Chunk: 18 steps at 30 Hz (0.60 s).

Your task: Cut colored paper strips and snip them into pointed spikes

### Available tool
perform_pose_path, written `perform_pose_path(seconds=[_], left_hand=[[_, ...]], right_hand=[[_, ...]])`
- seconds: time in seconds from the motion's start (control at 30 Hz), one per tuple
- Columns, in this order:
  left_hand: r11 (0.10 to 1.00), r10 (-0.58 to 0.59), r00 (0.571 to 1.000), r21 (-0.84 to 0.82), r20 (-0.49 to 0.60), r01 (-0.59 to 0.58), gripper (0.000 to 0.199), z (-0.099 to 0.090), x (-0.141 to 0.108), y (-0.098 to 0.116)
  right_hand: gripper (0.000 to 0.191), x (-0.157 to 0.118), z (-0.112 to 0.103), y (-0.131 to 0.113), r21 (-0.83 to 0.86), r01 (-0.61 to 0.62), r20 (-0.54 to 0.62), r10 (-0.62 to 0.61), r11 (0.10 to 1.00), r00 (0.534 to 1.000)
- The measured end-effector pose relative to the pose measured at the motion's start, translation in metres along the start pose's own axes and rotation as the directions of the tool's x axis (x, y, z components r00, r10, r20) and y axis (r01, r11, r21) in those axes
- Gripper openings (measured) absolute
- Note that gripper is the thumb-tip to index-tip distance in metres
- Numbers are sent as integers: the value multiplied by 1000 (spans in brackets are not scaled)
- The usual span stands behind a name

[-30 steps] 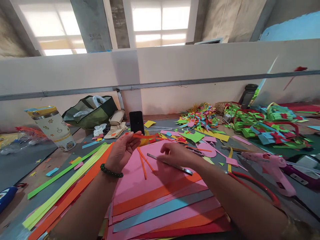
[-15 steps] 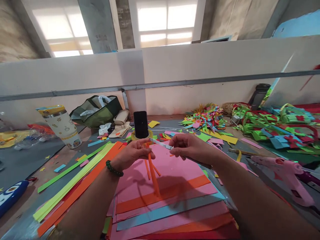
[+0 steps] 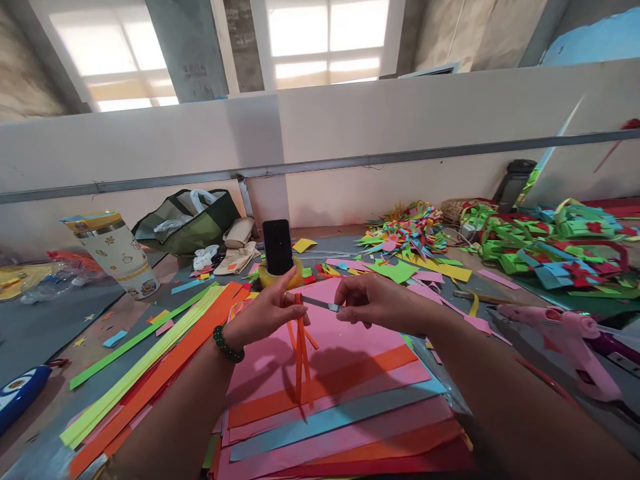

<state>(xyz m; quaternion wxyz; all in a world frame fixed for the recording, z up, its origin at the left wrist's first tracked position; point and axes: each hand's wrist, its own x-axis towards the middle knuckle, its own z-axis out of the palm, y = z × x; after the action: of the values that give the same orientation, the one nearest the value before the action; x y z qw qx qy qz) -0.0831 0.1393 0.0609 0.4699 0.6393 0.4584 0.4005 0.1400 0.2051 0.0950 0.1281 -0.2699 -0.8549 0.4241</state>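
Observation:
Pinched in my left hand [image 3: 273,310] is an orange paper strip [image 3: 300,360], its narrow ends hanging down over the pink sheets. A dark green bead bracelet [image 3: 227,345] circles that wrist. My right hand [image 3: 373,300] is closed on a thin metal blade [image 3: 320,303], whose far end meets the orange strip by my left fingertips. The rest of that tool is hidden behind my right hand. Below both hands lies a stack of pink sheets [image 3: 350,340], with orange and blue strips [image 3: 340,417] laid across its near part.
A phone [image 3: 278,247] stands upright in a yellow tape roll [image 3: 295,277] beyond my hands. Long paper strips [image 3: 145,360] lie to the left, near a tumbler [image 3: 115,253]. At right are a pink glue gun [image 3: 565,337], paper baskets [image 3: 575,260] and a heap of colourful paper pieces [image 3: 405,230].
The blade has turned and tilted beside the orange strip, looking darker now. The hanging strip ends have swung to the left and hang straighter. Both hands stay close together.

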Motion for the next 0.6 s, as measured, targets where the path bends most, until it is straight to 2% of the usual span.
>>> perform_pose_path(seconds=[0.1, 0.23, 0.3, 0.47, 0.6], left_hand=[[1000, -12, 1000, -11, -7, 12, 94, 2, -1, 1], [994, -9, 1000, -104, -16, 7, 95, 2, 0, -2], [986, -3, 1000, -168, -5, 3, 84, 2, 1, -5], [970, -68, 997, -233, -22, 61, 29, -2, 6, -13], [979, -123, 991, -170, -56, 112, 23, -7, 5, -12]], right_hand=[[17, 2, 4, -1, 0, 17, -25, -17, 1000, 1000], [17, 6, 14, -1, -24, 58, -111, -60, 998, 992], [16, 9, 19, 0, -41, 72, -162, -78, 997, 984], [12, 13, 25, 3, -38, 103, -224, -109, 994, 969], [13, 13, 23, 4, 2, 84, -214, -82, 996, 973]])
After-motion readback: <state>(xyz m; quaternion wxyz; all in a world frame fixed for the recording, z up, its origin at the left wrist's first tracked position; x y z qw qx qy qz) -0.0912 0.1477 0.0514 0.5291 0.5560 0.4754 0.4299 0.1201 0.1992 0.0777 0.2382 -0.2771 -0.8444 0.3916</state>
